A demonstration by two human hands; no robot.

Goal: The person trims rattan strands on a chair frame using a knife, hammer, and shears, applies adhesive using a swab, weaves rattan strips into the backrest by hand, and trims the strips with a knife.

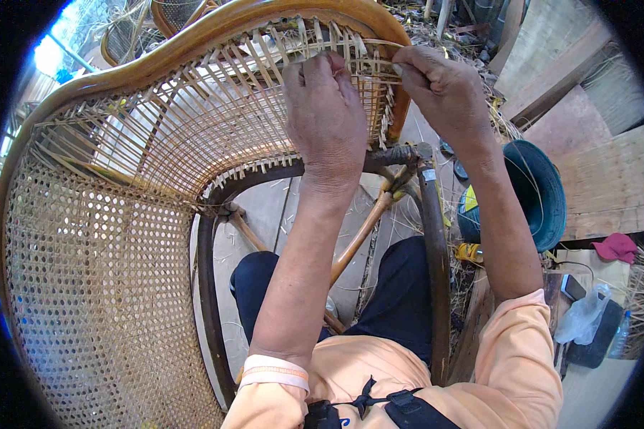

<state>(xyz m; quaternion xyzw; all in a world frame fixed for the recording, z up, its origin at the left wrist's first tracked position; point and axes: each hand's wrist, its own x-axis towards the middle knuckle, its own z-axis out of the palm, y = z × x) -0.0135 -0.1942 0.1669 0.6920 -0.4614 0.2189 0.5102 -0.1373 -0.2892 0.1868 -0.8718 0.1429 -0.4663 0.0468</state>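
Note:
A curved rattan chair frame point(215, 30) arches in front of me, with a partly woven cane panel point(243, 132) inside it. Loose strand ends stick out along the panel's upper and lower edges. My left hand point(325, 107) is closed at the panel's upper right part, its fingertips bent down among the strands and mostly hidden. Beside the frame's right end, my right hand point(444, 89) pinches a thin cane strand point(379, 43) between thumb and forefinger. That strand runs leftward over the panel toward my left hand. Finished open-hole cane mesh point(107, 272) fills the frame's left side.
A dark seat frame point(436, 272) surrounds my legs. To the right stand a teal bucket point(551, 193) and wooden boards point(601, 171). A clear plastic bag point(583, 314), a phone point(572, 287), a bottle point(620, 336) and a pink cap point(614, 247) lie farther right. Cane scraps litter the floor.

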